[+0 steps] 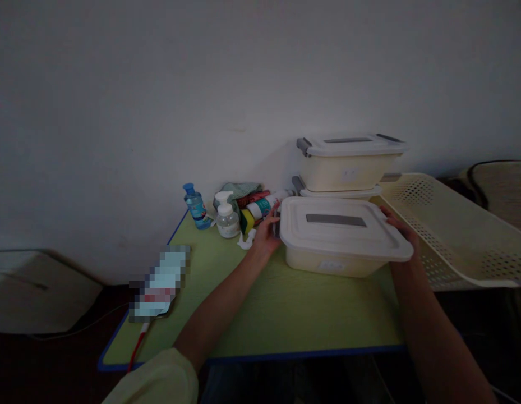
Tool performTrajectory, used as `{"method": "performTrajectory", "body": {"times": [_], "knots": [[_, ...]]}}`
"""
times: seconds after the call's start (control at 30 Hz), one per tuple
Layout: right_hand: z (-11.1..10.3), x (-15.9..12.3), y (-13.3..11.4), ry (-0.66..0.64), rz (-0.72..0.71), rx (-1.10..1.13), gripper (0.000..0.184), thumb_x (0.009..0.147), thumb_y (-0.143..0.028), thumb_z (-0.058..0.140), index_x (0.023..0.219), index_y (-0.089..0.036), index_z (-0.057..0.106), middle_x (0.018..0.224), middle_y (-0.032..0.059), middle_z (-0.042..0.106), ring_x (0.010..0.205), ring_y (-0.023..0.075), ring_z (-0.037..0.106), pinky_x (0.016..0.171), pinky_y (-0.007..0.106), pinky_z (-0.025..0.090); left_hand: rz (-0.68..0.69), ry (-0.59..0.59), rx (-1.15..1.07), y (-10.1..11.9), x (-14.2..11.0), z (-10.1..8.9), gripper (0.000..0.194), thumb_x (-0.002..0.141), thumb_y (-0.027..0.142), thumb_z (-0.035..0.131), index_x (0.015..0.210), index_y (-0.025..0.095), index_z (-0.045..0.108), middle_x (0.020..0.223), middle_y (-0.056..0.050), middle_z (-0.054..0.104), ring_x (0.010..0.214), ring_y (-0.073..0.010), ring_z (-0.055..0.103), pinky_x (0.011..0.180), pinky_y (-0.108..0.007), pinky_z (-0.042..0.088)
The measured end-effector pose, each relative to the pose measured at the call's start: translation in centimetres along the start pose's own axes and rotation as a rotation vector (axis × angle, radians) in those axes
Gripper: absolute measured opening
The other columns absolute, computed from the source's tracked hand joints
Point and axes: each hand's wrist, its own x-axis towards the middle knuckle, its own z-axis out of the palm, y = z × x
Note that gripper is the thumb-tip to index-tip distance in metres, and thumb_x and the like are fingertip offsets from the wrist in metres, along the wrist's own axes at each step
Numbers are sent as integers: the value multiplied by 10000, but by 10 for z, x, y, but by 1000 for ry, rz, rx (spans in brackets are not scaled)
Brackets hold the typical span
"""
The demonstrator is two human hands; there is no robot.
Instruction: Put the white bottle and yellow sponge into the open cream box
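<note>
The box sits over the green table, in front of two stacked boxes, its long axis running left to right between the hands. The left hand closes on the left end, by the grey latch; the right hand grips the right end, some fingers at the lid's edge. Neither hand is nearer; the box lies directly between them. The basket stands just beyond the right hand; bottles and a sponge lie near the left. Hidden: the right palm, behind the lid's corner, and most of the lower stacked box. Whether the held box touches the table cannot be determined. Its label is illegible, the phone's screen is pixelated, and the basket is cut off at right.
</note>
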Motion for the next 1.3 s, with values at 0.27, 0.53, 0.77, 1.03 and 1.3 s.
{"method": "performTrajectory", "body": {"times": [0.27,0.53,0.77,1.03,1.3], "knots": [[-3,0,3,-3,1,14,229,634,-319,628,861,-310,651,952,-56,679,823,157,651,738,293,555,24,-19,32,-6,6,-11,386,644,123,536,1009,221,617,1033,-2,676,1048,-199,599,890,-329,477],[-8,2,5,30,-22,-15,298,608,-326,670,904,-306,635,887,-53,687,717,151,652,634,292,554,132,-12,191,-2,5,-10,400,624,132,560,1015,203,610,1173,-29,621,1117,-211,551,899,-311,443],[-5,-2,-9,20,-41,-83,312,550,-326,715,839,-303,601,1031,-43,673,965,193,633,751,342,547,280,23,439,5,9,-17,313,607,100,587,906,184,627,1097,-35,634,1094,-176,541,968,-300,370],[-3,-12,-39,123,-62,-302,357,437,-303,815,738,-225,639,755,3,687,642,174,634,600,333,547,389,74,785,21,7,-15,187,607,94,642,777,171,626,913,-42,658,991,-194,571,991,-375,357],[3,-62,-66,178,-213,-601,316,622,-418,731,889,-250,717,917,42,708,900,254,643,886,445,479,531,-3,988,32,-41,-1,212,695,243,672,900,195,667,1054,-66,663,1071,-231,560,1027,-399,341]]}}
